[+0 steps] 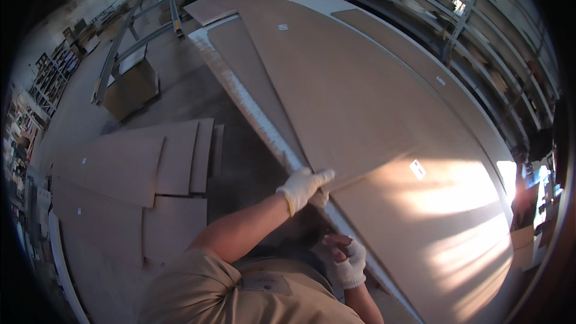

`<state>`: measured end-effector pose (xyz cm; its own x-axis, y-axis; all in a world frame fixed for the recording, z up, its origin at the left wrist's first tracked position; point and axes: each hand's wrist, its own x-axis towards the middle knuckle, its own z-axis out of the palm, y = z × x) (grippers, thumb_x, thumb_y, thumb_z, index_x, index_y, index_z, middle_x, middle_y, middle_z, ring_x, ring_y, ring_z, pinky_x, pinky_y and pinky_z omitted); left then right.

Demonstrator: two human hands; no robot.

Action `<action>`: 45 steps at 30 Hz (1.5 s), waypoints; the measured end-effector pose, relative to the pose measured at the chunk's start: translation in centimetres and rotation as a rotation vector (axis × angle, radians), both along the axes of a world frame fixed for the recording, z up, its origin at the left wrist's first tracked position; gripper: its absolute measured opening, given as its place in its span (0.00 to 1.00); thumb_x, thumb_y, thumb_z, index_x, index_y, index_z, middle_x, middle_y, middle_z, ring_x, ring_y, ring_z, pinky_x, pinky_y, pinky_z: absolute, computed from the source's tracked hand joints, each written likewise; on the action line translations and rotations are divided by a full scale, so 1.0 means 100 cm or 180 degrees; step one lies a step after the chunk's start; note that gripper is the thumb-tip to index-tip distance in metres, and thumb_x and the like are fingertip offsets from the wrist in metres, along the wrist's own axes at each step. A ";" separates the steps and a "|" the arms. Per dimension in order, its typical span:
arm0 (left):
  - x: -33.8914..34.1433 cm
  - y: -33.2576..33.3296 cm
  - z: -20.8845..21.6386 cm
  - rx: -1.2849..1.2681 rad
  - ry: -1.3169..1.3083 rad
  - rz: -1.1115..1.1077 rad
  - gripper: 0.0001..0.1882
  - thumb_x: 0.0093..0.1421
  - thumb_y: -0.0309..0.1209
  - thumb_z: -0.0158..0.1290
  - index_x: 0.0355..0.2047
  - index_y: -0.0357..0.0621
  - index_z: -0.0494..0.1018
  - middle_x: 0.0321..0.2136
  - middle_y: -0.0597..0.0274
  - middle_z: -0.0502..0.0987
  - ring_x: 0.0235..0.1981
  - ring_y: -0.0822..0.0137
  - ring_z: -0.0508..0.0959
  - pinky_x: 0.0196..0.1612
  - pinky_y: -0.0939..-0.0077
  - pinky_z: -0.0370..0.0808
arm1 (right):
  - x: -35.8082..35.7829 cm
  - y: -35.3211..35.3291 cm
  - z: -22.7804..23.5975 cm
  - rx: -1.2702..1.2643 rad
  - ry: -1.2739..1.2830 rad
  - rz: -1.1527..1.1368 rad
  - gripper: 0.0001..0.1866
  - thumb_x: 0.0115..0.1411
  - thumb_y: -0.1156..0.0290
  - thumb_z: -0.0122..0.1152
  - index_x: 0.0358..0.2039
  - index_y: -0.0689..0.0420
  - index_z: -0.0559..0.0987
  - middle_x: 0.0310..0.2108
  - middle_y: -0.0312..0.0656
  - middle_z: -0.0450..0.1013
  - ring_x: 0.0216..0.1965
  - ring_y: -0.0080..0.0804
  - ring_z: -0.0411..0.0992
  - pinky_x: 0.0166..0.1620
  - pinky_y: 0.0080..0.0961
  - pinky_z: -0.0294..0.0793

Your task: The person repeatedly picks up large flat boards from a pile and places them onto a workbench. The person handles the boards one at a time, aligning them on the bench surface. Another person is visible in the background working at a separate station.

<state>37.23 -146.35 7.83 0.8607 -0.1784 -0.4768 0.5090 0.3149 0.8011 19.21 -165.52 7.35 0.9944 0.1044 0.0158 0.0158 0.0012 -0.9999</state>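
Left hand (303, 186) grips the corner of the top brown panel (354, 102), which lies tilted across its stack. Right hand (350, 262) curls at the lower edge, apparently gripping it; the panel is not yet off the stack.

Under the left hand (303, 186), in a white knit cloth glove, a matt, smooth brown board (336, 96), seemingly fibreboard; its edge looks rough.
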 end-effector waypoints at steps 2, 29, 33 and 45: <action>-0.058 0.017 -0.014 0.0061 0.0111 -0.0386 0.16 0.70 0.40 0.63 0.38 0.37 0.79 0.24 0.56 0.81 0.19 0.61 0.82 0.22 0.67 0.80 | -0.041 0.001 -0.022 0.0368 0.0630 -0.0155 0.23 0.67 0.58 0.69 0.52 0.63 0.81 0.48 0.46 0.82 0.50 0.36 0.80 0.53 0.35 0.81; -0.277 -0.010 -0.068 -0.1708 -0.0485 0.0836 0.18 0.65 0.31 0.65 0.53 0.36 0.81 0.47 0.58 0.85 0.48 0.64 0.84 0.54 0.67 0.79 | -0.538 -0.187 0.000 0.0348 0.2463 -0.3368 0.18 0.75 0.58 0.57 0.25 0.43 0.69 0.19 0.24 0.62 0.17 0.16 0.59 0.18 0.20 0.55; -0.353 0.018 -0.071 -0.1889 -0.0380 0.1012 0.17 0.63 0.28 0.65 0.52 0.36 0.81 0.46 0.57 0.85 0.47 0.62 0.84 0.55 0.64 0.81 | -0.527 -0.203 -0.010 0.0060 0.2286 -0.3258 0.17 0.75 0.57 0.56 0.26 0.43 0.69 0.20 0.24 0.62 0.17 0.17 0.59 0.18 0.20 0.55; -0.494 0.213 -0.174 -0.1594 -0.0186 0.2665 0.18 0.66 0.35 0.61 0.52 0.39 0.82 0.52 0.55 0.84 0.58 0.58 0.80 0.66 0.58 0.74 | -0.473 -0.199 -0.038 -0.0410 0.1295 -0.2871 0.21 0.76 0.52 0.49 0.33 0.52 0.82 0.25 0.39 0.77 0.21 0.32 0.72 0.23 0.32 0.70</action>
<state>-12.18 -125.03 -9.55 0.8211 0.3311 -0.4649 -0.0706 0.8672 0.4930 -28.10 -185.44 3.60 0.6297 -0.7157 -0.3021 -0.3865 0.0488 -0.9210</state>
